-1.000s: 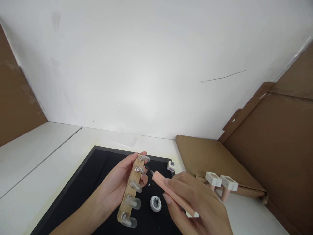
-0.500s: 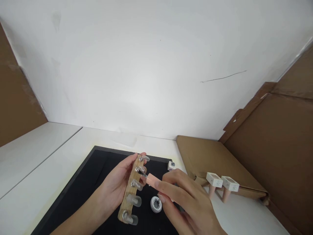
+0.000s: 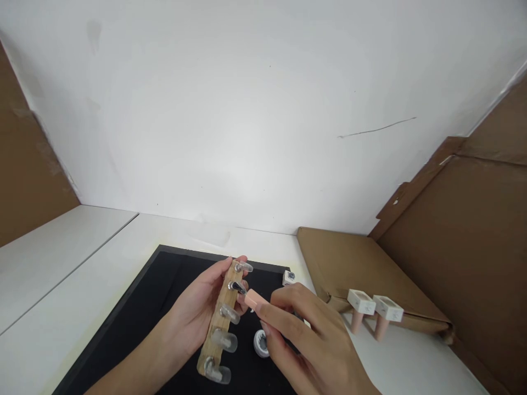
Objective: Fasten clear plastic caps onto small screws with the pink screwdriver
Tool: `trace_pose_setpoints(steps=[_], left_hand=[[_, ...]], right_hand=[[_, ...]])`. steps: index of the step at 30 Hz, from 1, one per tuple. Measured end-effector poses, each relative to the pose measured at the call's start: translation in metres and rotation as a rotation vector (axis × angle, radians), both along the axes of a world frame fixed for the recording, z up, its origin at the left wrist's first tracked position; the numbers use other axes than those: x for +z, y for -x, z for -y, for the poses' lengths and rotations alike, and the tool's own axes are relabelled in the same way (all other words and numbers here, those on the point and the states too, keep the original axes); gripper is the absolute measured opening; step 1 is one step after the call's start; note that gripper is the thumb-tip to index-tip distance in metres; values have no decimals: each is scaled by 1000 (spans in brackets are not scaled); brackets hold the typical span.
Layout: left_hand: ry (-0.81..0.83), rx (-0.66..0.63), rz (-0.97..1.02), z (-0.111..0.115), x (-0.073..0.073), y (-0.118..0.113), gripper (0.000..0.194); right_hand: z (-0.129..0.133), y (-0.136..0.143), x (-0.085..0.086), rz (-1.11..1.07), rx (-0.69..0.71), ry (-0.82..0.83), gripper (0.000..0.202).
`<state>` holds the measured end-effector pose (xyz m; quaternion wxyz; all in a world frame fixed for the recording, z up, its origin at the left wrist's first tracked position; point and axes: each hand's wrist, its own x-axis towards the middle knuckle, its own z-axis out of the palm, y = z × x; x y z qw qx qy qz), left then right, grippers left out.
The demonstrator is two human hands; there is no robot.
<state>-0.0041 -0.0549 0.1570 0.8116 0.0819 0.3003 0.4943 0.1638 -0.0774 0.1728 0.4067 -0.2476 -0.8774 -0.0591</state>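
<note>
My left hand (image 3: 200,299) is closed around a narrow wooden strip (image 3: 217,329), held tilted. Several clear false nail tips (image 3: 225,340) stick out from it on small silvery mounts. In my right hand (image 3: 315,334), thumb and fingers pinch the pink handle (image 3: 255,300) of a nail polish brush. Its bristles meet the second nail tip (image 3: 239,286) from the top, where dark colour shows; I cannot tell polish from bristles there. Below, partly hidden by my right fingers, sits a small round white piece (image 3: 261,344) with a grey, jagged inside.
Beneath my hands lies a black mat (image 3: 168,285) on the white table. A small white block (image 3: 289,277) with a dark top stands at its far edge. Two pink-and-white bottle-like pieces (image 3: 387,315) stand right, before a flat cardboard box (image 3: 349,258). Cardboard walls flank both sides.
The brush has shifted slightly up and left, and the second nail tip looks darker. My right hand covers more of the round white piece. The wooden strip has barely moved.
</note>
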Motion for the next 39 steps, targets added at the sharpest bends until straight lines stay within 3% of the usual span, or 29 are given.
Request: trace_pose_setpoints(steps=[26, 34, 39], left_hand=[[-15, -22, 190, -1, 0, 5, 19], [-123, -41, 166, 0, -2, 5, 21], [-260, -30, 13, 3, -6, 5, 15]], right_hand=[[3, -3, 4, -7, 3, 17, 32], [3, -10, 7, -217, 94, 245, 25], [4, -9, 9, -275, 91, 366, 15]])
